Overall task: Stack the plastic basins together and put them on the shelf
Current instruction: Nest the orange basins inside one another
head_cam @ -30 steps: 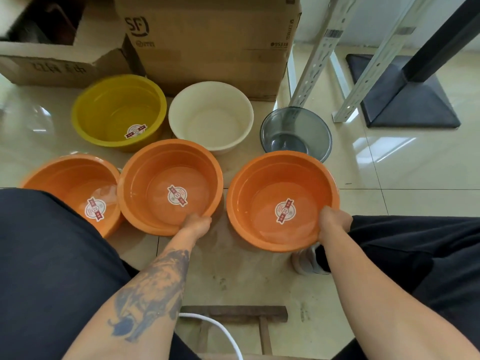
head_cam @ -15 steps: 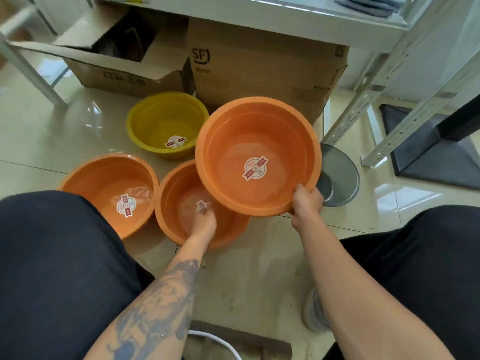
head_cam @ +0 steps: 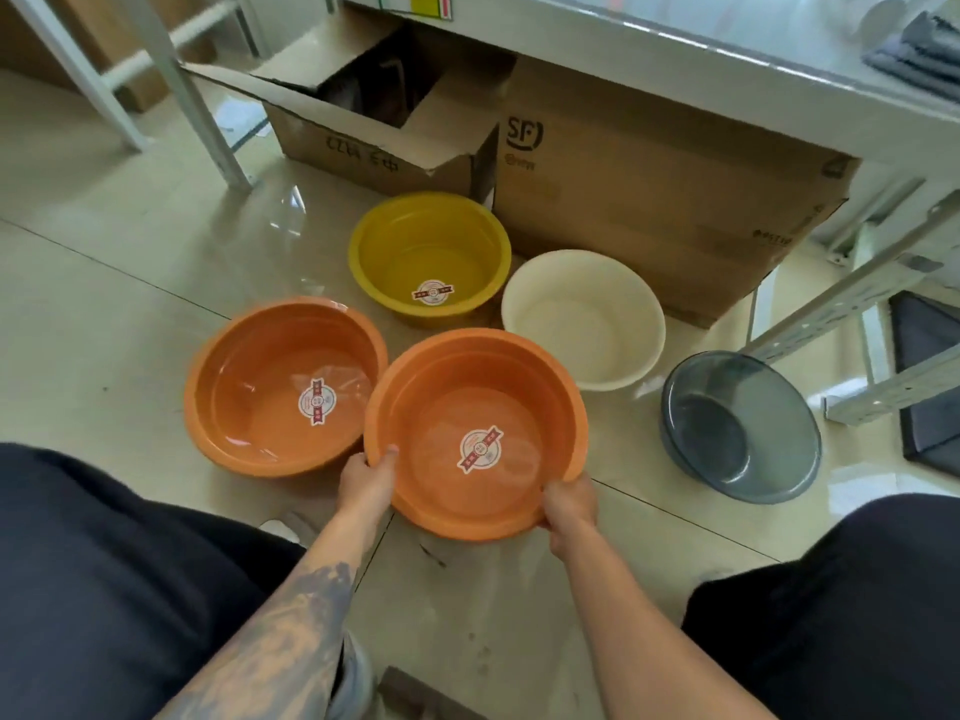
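Two orange basins sit nested as one stack (head_cam: 475,433) on the floor in front of me. My left hand (head_cam: 366,480) grips the stack's near left rim, thumb inside. My right hand (head_cam: 569,504) holds the near right rim. Another orange basin (head_cam: 285,387) stands just to the left, touching the stack. Behind are a yellow basin (head_cam: 428,254) and a cream basin (head_cam: 582,319). A grey translucent basin (head_cam: 740,426) lies at the right. The white shelf (head_cam: 675,49) runs along the top.
Two cardboard boxes stand under the shelf, an open one (head_cam: 374,122) and a closed one (head_cam: 665,189). White metal shelf struts (head_cam: 857,288) cross at the right, and shelf legs (head_cam: 176,80) rise at the left. My dark-trousered knees flank the basins.
The orange basin held in my right hand came down into the middle orange basin, so the two are nested. My left hand shifted to the stack's rim. The cream basin is in view again.
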